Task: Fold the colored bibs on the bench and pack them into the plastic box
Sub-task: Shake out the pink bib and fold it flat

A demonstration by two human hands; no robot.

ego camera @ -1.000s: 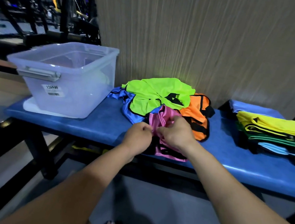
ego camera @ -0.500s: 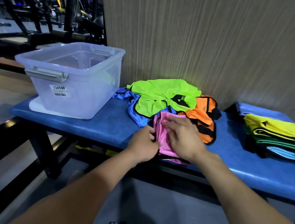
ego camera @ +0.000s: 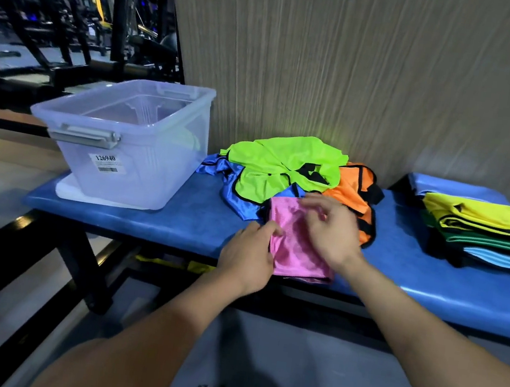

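Left hand: at the left edge of the pink bib, thumb and fingers curled onto the cloth there, pinching it. Right hand: over the bib's upper right part, fingers bent and loose; whether they press the cloth or hover just above it I cannot tell. The two hands are close, the bib between them.

Pink bib: one, folded to a narrow rectangle, lying flat at the front edge of the bench, black trim showing under its lower end.

Loose heap just behind it, touching it: three bibs counted. Green bib on top, orange bib to the right, blue bib underneath to the left. All have black binding.

Folded stack at the right end of the bench, well apart from the heap: yellow on top, green below, light blue under that; at least three layers, lower ones too dark to count.

Box: one, clear plastic, open top, at the left end of the bench, grey latch handle and a label reading 126940 on its near side. Something pale shows faintly through its right wall.
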